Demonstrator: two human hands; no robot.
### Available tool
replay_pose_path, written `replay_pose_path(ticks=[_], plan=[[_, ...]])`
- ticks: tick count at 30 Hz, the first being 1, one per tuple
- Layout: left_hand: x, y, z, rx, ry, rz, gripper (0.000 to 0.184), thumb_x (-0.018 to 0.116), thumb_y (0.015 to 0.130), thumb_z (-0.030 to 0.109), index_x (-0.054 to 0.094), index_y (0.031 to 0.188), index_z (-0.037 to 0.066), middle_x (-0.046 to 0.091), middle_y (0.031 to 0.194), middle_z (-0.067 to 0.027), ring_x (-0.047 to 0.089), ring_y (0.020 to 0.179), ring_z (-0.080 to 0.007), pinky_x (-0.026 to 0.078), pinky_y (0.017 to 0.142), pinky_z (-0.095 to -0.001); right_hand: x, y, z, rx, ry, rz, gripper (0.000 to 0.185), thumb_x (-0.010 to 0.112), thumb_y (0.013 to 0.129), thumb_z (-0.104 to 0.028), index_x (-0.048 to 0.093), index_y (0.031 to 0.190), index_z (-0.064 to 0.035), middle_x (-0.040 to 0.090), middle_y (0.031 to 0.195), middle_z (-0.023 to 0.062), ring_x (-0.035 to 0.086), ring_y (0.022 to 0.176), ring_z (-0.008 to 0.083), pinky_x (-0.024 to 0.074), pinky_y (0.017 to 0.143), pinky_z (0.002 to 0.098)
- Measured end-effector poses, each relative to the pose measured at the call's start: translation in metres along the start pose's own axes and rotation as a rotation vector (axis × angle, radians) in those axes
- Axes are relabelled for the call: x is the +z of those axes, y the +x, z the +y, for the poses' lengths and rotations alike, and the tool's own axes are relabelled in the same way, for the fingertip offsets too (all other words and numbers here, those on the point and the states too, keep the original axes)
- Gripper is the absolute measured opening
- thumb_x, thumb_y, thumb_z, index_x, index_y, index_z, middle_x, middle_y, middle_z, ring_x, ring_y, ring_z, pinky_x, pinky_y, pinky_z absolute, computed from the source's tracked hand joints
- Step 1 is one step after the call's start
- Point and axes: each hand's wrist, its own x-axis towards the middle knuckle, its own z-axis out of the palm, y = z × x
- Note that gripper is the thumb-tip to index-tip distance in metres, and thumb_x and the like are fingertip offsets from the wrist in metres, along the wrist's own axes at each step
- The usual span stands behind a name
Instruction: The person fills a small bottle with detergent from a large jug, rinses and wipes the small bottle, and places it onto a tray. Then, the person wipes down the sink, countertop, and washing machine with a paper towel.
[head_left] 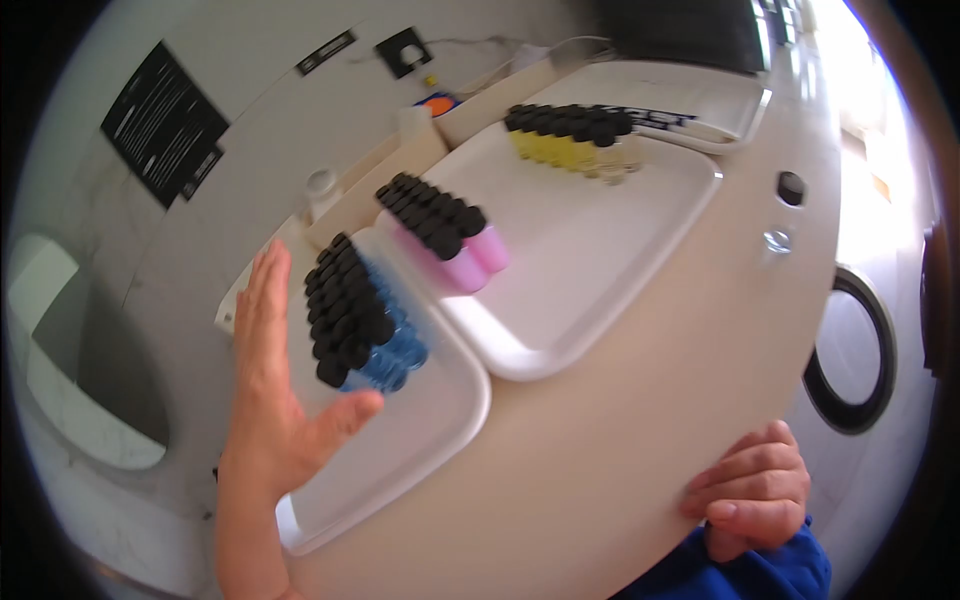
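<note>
My left hand (285, 400) is raised with the thumb spread from the straight fingers and holds nothing. It is beside a block of blue-liquid bottles (400, 345) with black caps, which stand in rows on the near white tray (440, 440); I cannot tell if it touches them. My right hand (755, 490) rests at the counter's edge, fingers curled together, with nothing visible in it. Rows of pink bottles (465, 265) and yellow bottles (560, 150), all black-capped, stand on the middle white tray (590, 270).
A single clear bottle with a black cap (790, 188) is near the right edge of the counter (600, 450). Another white tray (740, 85) lies at the back by a dark screen (690, 30). Beige boxes (390, 170) line the wall. A round-doored machine (850, 350) is below right.
</note>
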Motion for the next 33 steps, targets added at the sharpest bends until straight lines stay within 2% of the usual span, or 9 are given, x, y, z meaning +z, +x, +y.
replay_pose_path(ticks=[3, 5, 6, 10, 18, 23, 25, 28, 33], plan=[[-0.011, 0.001, 0.028, 0.122, -0.02, -0.064, 0.104, 0.069, 0.067, 0.06, 0.028, 0.138, -0.004, 0.029, 0.142, -0.0245, 0.027, 0.132, -0.0387, 0.02, 0.108, -0.0484, -0.002, -0.001, 0.002, 0.011, 0.051, 0.071, 0.008, 0.06, 0.079, -0.002, 0.063, 0.083, -0.0076, 0.061, 0.061, -0.0007, 0.06, 0.055, 0.0104, 0.0388, 0.051, 0.0222], [-0.024, 0.002, 0.06, 0.195, 0.124, -0.274, 0.104, 0.071, 0.066, 0.058, 0.028, 0.138, -0.004, 0.028, 0.143, -0.0242, 0.028, 0.132, -0.0391, 0.021, 0.107, -0.0482, -0.006, 0.002, 0.001, 0.016, 0.061, 0.026, 0.012, 0.065, 0.074, 0.0, 0.063, 0.085, -0.0049, 0.06, 0.06, -0.0002, 0.06, 0.054, 0.0127, 0.0385, 0.051, 0.0221], [-0.028, 0.002, 0.078, 0.246, 0.1, -0.293, 0.086, 0.068, 0.074, 0.046, 0.034, 0.135, -0.004, 0.034, 0.139, -0.0233, 0.033, 0.129, -0.0381, 0.025, 0.106, -0.0476, -0.007, 0.004, 0.001, 0.008, 0.057, 0.008, 0.013, 0.065, 0.073, 0.001, 0.062, 0.085, -0.0046, 0.06, 0.06, 0.0001, 0.059, 0.053, 0.0125, 0.0378, 0.05, 0.0222], [-0.034, -0.003, 0.116, 0.355, 0.058, -0.544, 0.091, 0.074, 0.067, 0.05, 0.039, 0.133, -0.002, 0.037, 0.138, -0.0232, 0.035, 0.129, -0.038, 0.024, 0.106, -0.0507, -0.007, 0.004, 0.003, -0.033, 0.029, 0.005, 0.017, 0.066, 0.069, 0.001, 0.062, 0.085, -0.0037, 0.059, 0.06, 0.0011, 0.056, 0.052, 0.0117, 0.0352, 0.049, 0.0222], [0.017, 0.052, 0.134, 0.508, -0.038, -0.36, 0.056, 0.059, 0.084, 0.021, 0.04, 0.131, -0.003, 0.046, 0.131, -0.0202, 0.041, 0.124, -0.0337, 0.031, 0.104, -0.0441, -0.006, 0.004, 0.003, -0.063, 0.008, -0.016, 0.023, 0.064, 0.062, -0.001, 0.063, 0.085, -0.0037, 0.057, 0.062, -0.0008, 0.054, 0.052, 0.011, 0.034, 0.049, 0.0225], [0.088, 0.132, 0.131, 0.391, 0.085, -0.152, 0.068, 0.063, 0.083, 0.029, 0.034, 0.133, -0.006, 0.038, 0.137, -0.0232, 0.036, 0.128, -0.0343, 0.03, 0.105, -0.0438, -0.009, -0.002, 0.008, -0.094, 0.044, -0.002, 0.02, 0.062, 0.065, -0.002, 0.063, 0.085, -0.0032, 0.058, 0.066, 0.0005, 0.055, 0.056, 0.0121, 0.0375, 0.052, 0.0226], [0.112, 0.158, 0.135, 0.088, -0.01, 0.038, 0.083, 0.068, 0.079, 0.042, 0.03, 0.133, -0.007, 0.034, 0.139, -0.0227, 0.033, 0.131, -0.0307, 0.028, 0.106, -0.0425, -0.008, -0.004, 0.011, -0.129, 0.101, 0.01, 0.017, 0.062, 0.07, -0.002, 0.064, 0.086, -0.0035, 0.062, 0.067, 0.0023, 0.06, 0.06, 0.0127, 0.0389, 0.054, 0.0227], [0.156, 0.186, 0.12, -0.128, -0.295, 0.051, 0.118, 0.072, 0.063, 0.063, 0.02, 0.133, -0.015, 0.029, 0.135, -0.0326, 0.03, 0.129, -0.0386, 0.03, 0.106, -0.0379, -0.01, -0.005, 0.015, -0.158, 0.136, 0.017, 0.013, 0.058, 0.075, -0.004, 0.063, 0.087, -0.0029, 0.061, 0.068, 0.0032, 0.06, 0.061, 0.0129, 0.0403, 0.055, 0.0218], [0.218, 0.204, 0.089, -0.484, -0.44, -0.169, 0.135, 0.06, 0.052, 0.084, 0.021, 0.131, -0.019, 0.03, 0.134, -0.0314, 0.03, 0.129, -0.0386, 0.031, 0.104, -0.0387, -0.01, -0.007, 0.017, -0.18, 0.182, 0.006, 0.013, 0.053, 0.079, -0.004, 0.063, 0.088, -0.0022, 0.061, 0.072, 0.0043, 0.061, 0.064, 0.0134, 0.0416, 0.057, 0.0214]])
